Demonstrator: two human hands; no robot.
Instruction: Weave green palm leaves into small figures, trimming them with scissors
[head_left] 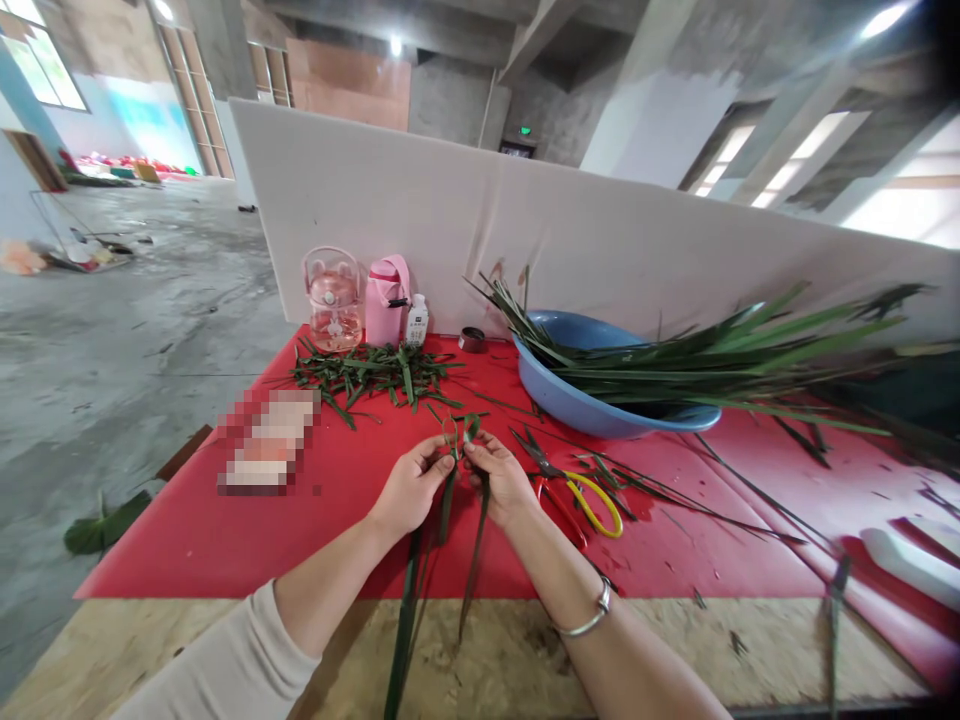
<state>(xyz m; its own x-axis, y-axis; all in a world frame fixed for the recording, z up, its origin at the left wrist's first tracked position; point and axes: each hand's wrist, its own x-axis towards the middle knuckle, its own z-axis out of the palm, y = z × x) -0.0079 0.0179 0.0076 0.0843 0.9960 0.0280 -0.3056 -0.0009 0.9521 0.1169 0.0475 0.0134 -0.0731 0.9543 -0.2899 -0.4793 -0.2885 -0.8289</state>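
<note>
My left hand (415, 482) pinches a long green leaf strip (447, 505) above the red table cover. Close beside it, my right hand (498, 476) is closed on another part of the leaf strips, with a small curled loop (471, 428) showing above its fingertips. From both hands, leaf ends hang down past the table's front edge. Whether the strips are joined between the fingers I cannot tell. Just right of my right hand lie scissors (574, 480) with red and yellow handles, their blades pointing away to the left.
A blue basin (559, 395) full of long leaves stands at the back right. Leaf cuttings (375, 372) lie before a pink bottle (385, 305), a clear pink jug (334, 310) and a small white bottle (417, 322). A white panel (390, 200) rises behind the red cover (360, 540).
</note>
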